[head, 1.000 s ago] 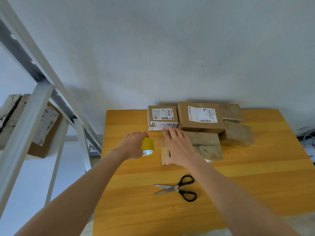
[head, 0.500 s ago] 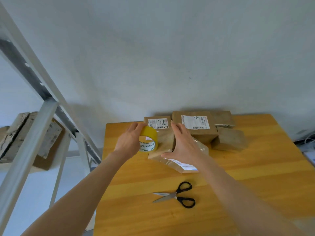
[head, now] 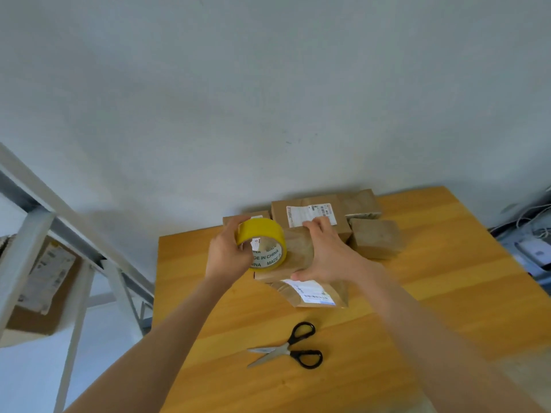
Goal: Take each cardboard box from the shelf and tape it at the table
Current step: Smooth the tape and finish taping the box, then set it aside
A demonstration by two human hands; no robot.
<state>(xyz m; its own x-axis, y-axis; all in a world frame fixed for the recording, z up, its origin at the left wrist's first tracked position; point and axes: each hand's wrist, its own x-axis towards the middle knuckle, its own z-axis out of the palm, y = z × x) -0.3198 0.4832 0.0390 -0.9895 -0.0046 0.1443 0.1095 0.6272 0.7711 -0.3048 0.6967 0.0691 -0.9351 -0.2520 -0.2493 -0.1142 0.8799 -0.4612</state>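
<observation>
Left hand curls round yellow tape roll; right hand clasps cardboard box, thumb at the near edge.
Head view: box is tilted over wooden table, labelled underside toward camera; contact with the table not discernible. Roll overlaps the box's 9 o'clock end. Other boxes sit at its 12 o'clock by the wall. Scissors lie at 6 o'clock, blades parted. Shelf at 9 o'clock carries a labelled carton.

Two arms only part of person in view — both forearms bare along whole visible length. Left hand bare, right hand bare. Forearms slender — right one smeared by blur near frame edge. Fingernails too blurred to describe.
</observation>
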